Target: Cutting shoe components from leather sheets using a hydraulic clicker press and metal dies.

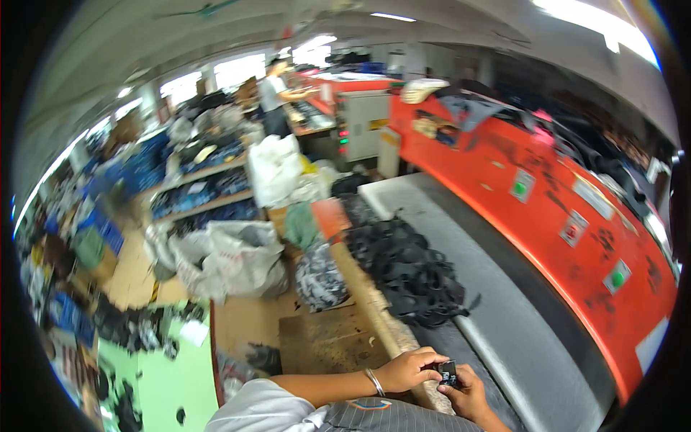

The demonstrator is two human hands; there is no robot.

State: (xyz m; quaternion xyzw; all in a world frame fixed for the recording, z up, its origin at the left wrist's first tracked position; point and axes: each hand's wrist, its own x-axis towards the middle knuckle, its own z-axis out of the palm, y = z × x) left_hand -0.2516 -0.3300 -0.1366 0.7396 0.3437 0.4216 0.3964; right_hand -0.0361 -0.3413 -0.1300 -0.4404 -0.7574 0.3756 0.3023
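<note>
Both hands are nearly closed on one small thing: the left hand (410,371) pinches it between thumb and fingertips on one side, and the right hand (468,392) has thumb and fingers on the other. That thing is a black piece (447,373) with pale marks, well left of the near end of the red machine (497,173), with the grey bed (497,309) lying between. From my feed it is too small and blurred for me to say what it is, or how firmly it sits in the grip.

The trouble I would watch for is a slip. As I judge it, the fingers have only its edges, so if one hand lets go early or the two pull unevenly, the piece could twist out. Left of the machine, the black pile (414,277) lies just beyond the hands, and a dropped black scrap would be hard for me to pick out against it. Farther from the machine, the wooden ledge (374,309) runs below the left wrist, and the bracelet (374,382) there could snag on its edge. If the right arm swings out toward the machine, I think it might knock the bed.
</note>
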